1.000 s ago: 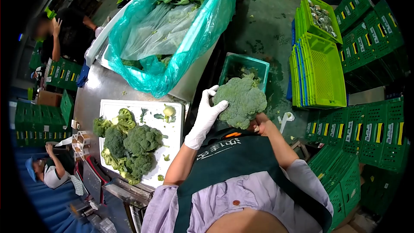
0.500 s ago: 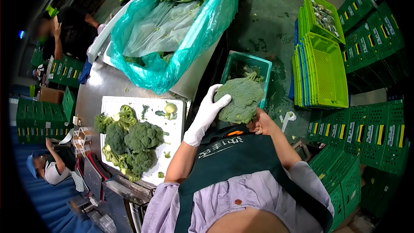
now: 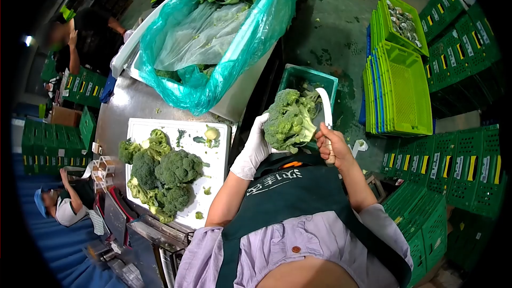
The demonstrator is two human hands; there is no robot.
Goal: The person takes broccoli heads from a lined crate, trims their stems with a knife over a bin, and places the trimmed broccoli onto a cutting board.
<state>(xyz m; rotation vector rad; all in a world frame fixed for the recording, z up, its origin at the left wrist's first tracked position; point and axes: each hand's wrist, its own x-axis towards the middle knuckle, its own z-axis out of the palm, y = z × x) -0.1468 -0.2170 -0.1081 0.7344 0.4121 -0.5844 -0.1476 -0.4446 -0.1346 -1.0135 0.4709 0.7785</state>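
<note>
A broccoli head (image 3: 288,120) is gripped in my left hand (image 3: 255,152), which wears a white glove. It is tilted so that its side branches and pale stem face right. My bare right hand (image 3: 333,146) is closed around the light handle of a curved knife (image 3: 326,106). The blade arcs up beside the stem; whether it touches is unclear. To the left, several broccoli heads (image 3: 178,168) rest on a white foam board (image 3: 216,154), with a pale cut stem piece (image 3: 212,133) and green scraps.
Beyond my hands, a teal crate (image 3: 333,82) holds trimmings on the floor. A foam box lined with a teal plastic bag (image 3: 186,96) stands on the metal table (image 3: 120,109). Lime-green baskets (image 3: 408,96) and dark green crates (image 3: 464,154) are stacked right. Two people are at the left.
The broccoli has turned from crown-up to stem side facing right. My right hand has moved out from beneath it, bringing the curved knife into view.
</note>
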